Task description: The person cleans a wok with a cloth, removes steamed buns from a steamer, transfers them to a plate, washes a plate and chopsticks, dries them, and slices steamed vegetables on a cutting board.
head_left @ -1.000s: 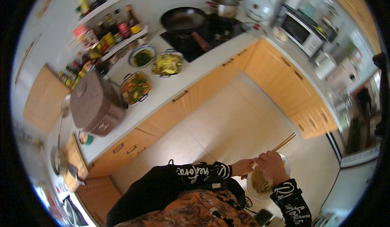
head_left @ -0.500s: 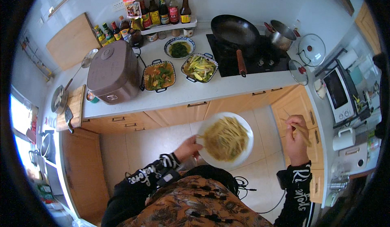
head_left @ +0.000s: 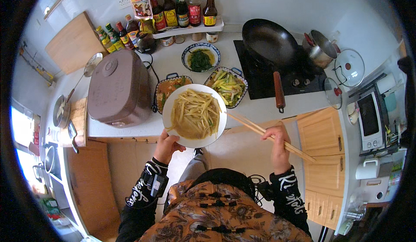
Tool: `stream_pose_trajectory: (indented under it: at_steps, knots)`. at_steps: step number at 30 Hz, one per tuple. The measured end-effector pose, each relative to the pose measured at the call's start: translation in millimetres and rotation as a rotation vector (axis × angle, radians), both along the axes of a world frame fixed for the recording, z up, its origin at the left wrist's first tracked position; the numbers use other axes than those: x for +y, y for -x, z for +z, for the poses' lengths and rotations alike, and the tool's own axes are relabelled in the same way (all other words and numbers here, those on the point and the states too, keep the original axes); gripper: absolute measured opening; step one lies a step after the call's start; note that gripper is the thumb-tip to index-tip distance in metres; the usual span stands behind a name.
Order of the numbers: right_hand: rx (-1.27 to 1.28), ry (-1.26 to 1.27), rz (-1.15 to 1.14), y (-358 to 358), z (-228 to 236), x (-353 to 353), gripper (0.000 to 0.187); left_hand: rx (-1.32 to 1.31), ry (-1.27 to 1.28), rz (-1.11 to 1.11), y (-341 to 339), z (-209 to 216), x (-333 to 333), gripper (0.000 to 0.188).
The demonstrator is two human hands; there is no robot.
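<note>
My left hand grips the near left rim of a white plate, thumb on top. Pale yellow strips in a brownish sauce fill the middle of it. The plate is held up in front of the counter edge and hides part of a square dish of orange-red food. Closed around a pair of long wooden chopsticks is my right hand; their tips point left, close to the plate's right rim. A square dish of green and yellow vegetables sits just beyond the plate.
On the counter stand a brown rice cooker, a patterned plate of dark greens and a row of sauce bottles. A black wok and a steel pot are at the black hob.
The plate in my left hand has moved forward and left, toward the counter. My right hand has come left, and the chopsticks now point at the plate. My viewpoint has shifted too.
</note>
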State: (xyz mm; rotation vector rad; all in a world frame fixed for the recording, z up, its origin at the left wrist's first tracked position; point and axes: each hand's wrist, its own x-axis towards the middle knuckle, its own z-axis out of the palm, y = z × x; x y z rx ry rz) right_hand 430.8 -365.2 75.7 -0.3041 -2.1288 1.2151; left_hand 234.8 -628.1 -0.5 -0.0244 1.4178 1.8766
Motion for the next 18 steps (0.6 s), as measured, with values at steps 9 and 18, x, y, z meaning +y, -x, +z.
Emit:
stream_pose_trajectory:
  at_steps: [9, 18]
  knots:
    - [-0.078, 0.432, -0.068, 78.6, -36.5, 0.2, 0.017, 0.159, 0.06, -0.024, 80.1, 8.5, 57.5, 0.046]
    - [-0.181, 0.209, 0.124, 111.3, -68.8, 27.2, 0.013, 0.244, 0.179, -0.017, 94.8, 2.9, 121.0, 0.044]
